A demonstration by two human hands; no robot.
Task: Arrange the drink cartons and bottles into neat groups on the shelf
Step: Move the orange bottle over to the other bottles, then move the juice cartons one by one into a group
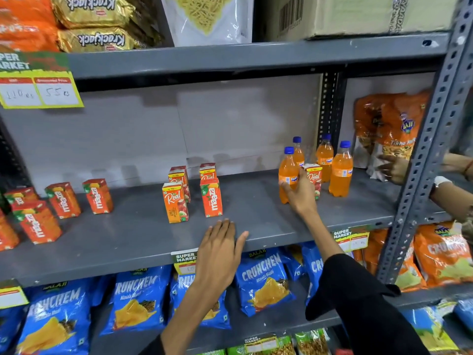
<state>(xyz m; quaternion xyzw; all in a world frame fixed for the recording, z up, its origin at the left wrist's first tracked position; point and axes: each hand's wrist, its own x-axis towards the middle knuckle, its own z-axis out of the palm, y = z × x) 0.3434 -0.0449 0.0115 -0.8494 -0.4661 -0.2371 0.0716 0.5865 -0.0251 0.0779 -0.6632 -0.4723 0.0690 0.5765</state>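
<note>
On the grey shelf [256, 226] stand several orange Fanta bottles with blue caps [341, 170] at the right. My right hand [300, 193] wraps the front-left Fanta bottle [288, 167], thumb on its left and fingers on its right. A Real carton [314, 176] stands among the bottles, touching my fingers. In the middle stand Real cartons [174, 202] and Maaza cartons [211, 198] in two short rows. More Maaza cartons [98, 196] stand scattered at the left. My left hand [217, 254] rests flat on the shelf's front edge, fingers apart and holding nothing.
Another person's hand [393, 167] touches orange snack packets [391, 129] beyond the grey upright post [432, 139]. Blue Crunchem bags [263, 280] fill the shelf below. Krackjack packs [102, 39] and a cardboard box [358, 14] sit above. A price sign [38, 90] hangs at upper left.
</note>
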